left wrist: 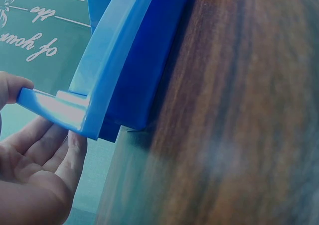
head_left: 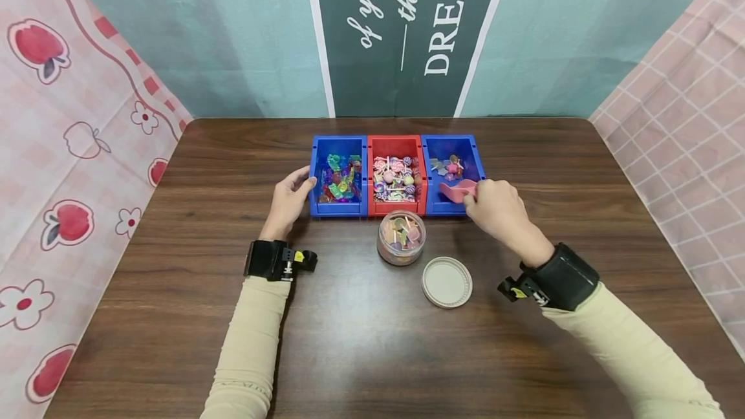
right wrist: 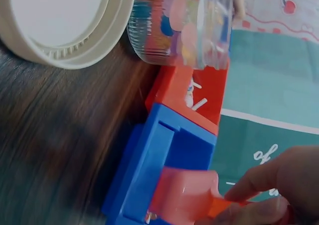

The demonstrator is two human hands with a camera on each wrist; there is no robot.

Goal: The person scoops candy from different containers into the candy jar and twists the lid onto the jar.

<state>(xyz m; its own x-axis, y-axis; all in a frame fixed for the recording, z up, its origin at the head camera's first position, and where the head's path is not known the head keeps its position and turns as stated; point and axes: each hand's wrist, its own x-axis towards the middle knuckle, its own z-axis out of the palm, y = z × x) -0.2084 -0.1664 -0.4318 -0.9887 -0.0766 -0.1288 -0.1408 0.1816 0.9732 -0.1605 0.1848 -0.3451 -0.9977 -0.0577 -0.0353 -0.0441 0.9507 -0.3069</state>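
Note:
My right hand (head_left: pixel 497 209) pinches the handle of a pink scoop (head_left: pixel 456 191), whose bowl dips into the right blue bin (head_left: pixel 471 154). Several small colourful candy-like pieces (head_left: pixel 449 167) lie toward the back of that bin. My left hand (head_left: pixel 288 202) grips the outer wall of the left blue bin (head_left: pixel 314 202), thumb over the rim and fingers against the outside in the left wrist view. That bin holds translucent coloured pieces (head_left: pixel 343 180). Between the blue bins, a red bin (head_left: pixel 396 209) carries small lollipop-shaped pieces (head_left: pixel 396 176).
A clear jar (head_left: pixel 400 257) of mixed candy-like pieces stands open in front of the red bin. Its pale lid (head_left: pixel 447 282) lies upturned on the brown table (head_left: pixel 361 348), nearer me and to the right. Fabric backdrops (head_left: pixel 250 50) rise behind and on both sides.

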